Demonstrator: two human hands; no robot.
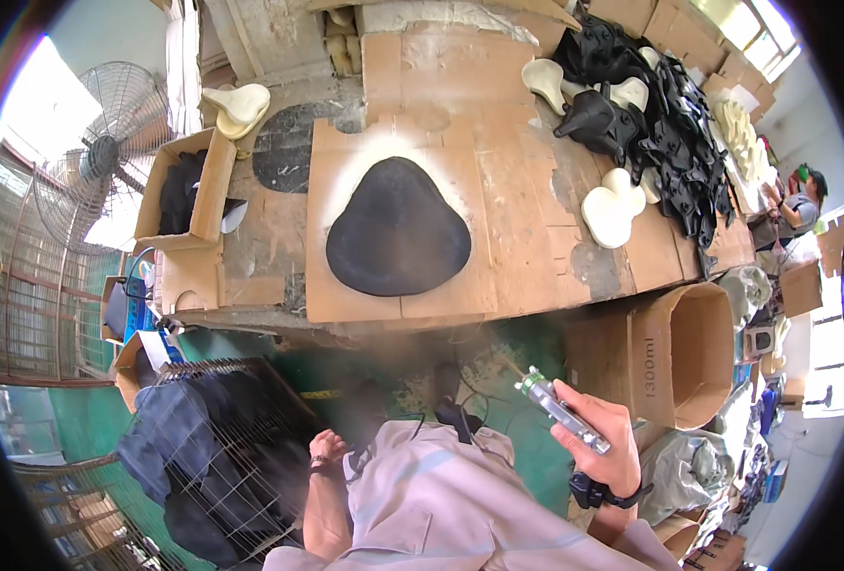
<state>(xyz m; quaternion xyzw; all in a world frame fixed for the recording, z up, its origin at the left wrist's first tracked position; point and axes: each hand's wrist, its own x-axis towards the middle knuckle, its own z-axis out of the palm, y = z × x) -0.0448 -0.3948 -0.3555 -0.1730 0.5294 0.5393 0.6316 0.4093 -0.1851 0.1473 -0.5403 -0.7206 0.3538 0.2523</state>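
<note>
My right hand (601, 436) is wrapped round a metal spray gun (565, 413) with green fittings, held in the air past the table's front edge. Its nozzle points up and to the left. Down by my lap, my left hand (327, 447) has its fingers curled in, and nothing shows in it; the wire basket is nearest to it. On a cardboard sheet (346, 306) lies a black rounded-triangular cover piece (399, 228), narrow end away from me. A pale sprayed haze marks the cardboard around its far edges.
Black saddle covers (674, 143) pile up at the right of the table beside cream saddle foams (612, 209). An open carton (179, 195) of black pieces and a fan (103, 152) stand left. Dark cloth drapes a wire basket (222, 457). A large carton (660, 357) stands right; another person (791, 209) is beyond.
</note>
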